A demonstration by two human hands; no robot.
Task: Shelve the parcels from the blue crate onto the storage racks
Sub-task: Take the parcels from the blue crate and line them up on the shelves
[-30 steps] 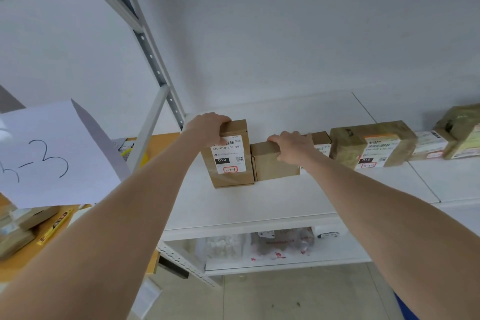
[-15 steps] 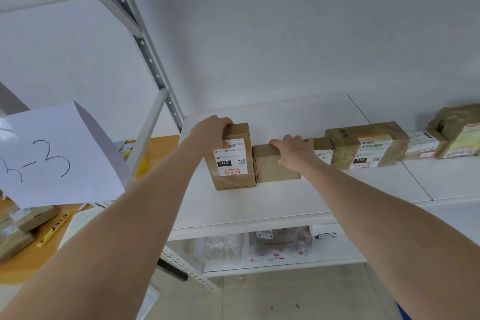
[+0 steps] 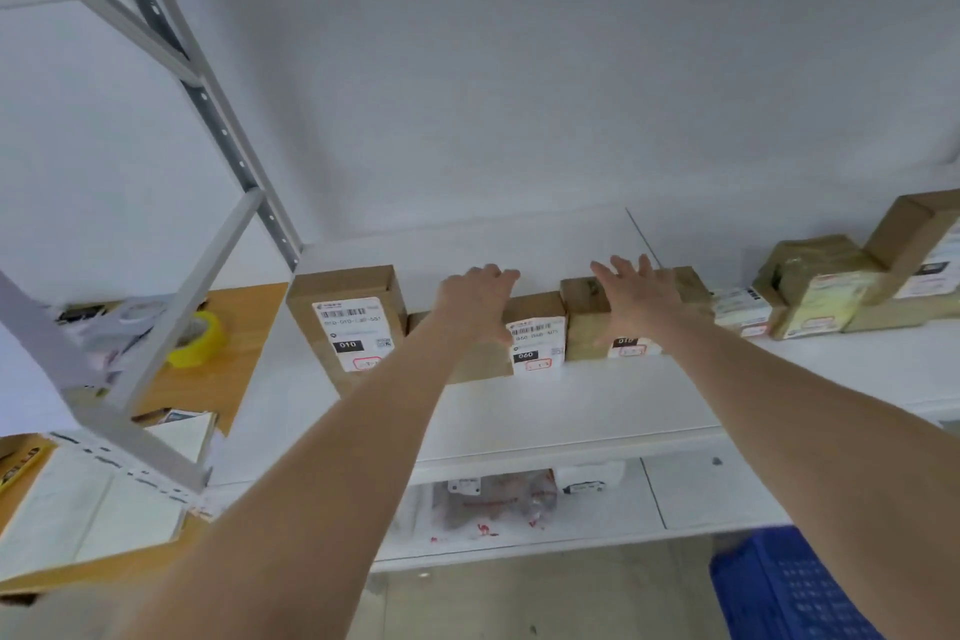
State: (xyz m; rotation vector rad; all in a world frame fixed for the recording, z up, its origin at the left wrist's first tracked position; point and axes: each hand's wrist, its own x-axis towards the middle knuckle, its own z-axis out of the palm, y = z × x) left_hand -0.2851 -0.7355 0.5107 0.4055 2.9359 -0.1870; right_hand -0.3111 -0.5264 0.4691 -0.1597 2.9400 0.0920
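A row of brown cardboard parcels stands on the white shelf [image 3: 571, 411]. The leftmost tall parcel [image 3: 348, 322] has a white label marked 010 and stands free. My left hand [image 3: 475, 301] rests with spread fingers on the top of a low parcel [image 3: 530, 343] labelled 060. My right hand [image 3: 641, 299] lies flat, fingers apart, against the taped parcel [image 3: 587, 327] beside it. Neither hand grips anything. A corner of the blue crate [image 3: 784, 587] shows at the bottom right.
More parcels [image 3: 815, 291] continue along the shelf to the right. A lower shelf holds plastic-bagged packets [image 3: 493, 504]. At the left, the grey rack upright [image 3: 218, 130] stands before a wooden table [image 3: 208, 369] with yellow tape [image 3: 200, 338] and papers.
My left hand has let go of the tall 010 parcel and moved right onto the low one. My right hand has shifted right onto the taped parcel. The camera has moved closer.
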